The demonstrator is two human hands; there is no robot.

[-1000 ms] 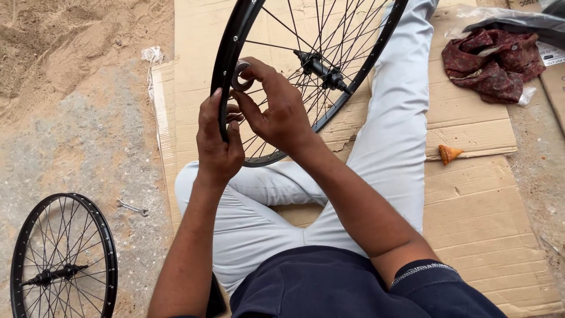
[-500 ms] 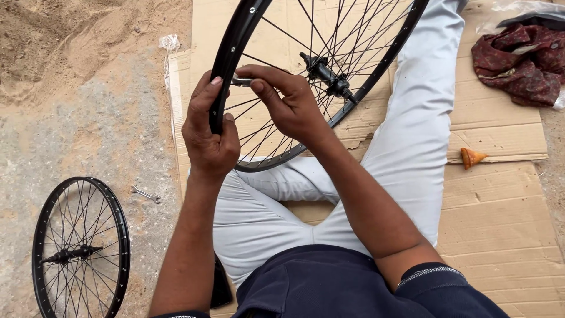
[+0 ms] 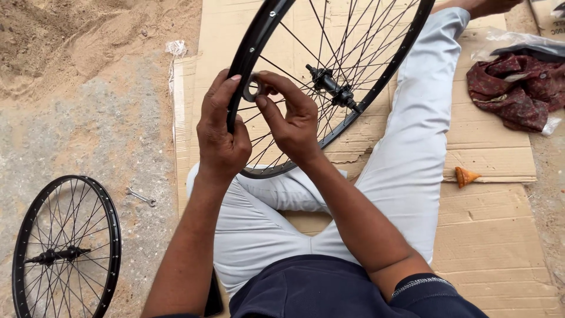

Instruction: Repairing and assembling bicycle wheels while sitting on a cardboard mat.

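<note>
Two hands meet at the near-left rim of the black spoked wheel [image 3: 329,88] standing over the lap: the left hand [image 3: 220,132] wraps the rim, while the right hand [image 3: 291,118] pinches a small grey ring [image 3: 252,89] against it, fingertips narrowed.

The wheel rim [image 3: 250,44] was glossy black metal with thin steel spokes [image 3: 353,47]. The cardboard [image 3: 488,235] looked matt, creased and torn at its left edge. The ground [image 3: 88,118] was rough sand. A maroon cloth [image 3: 518,91] lay crumpled, soft.
</note>
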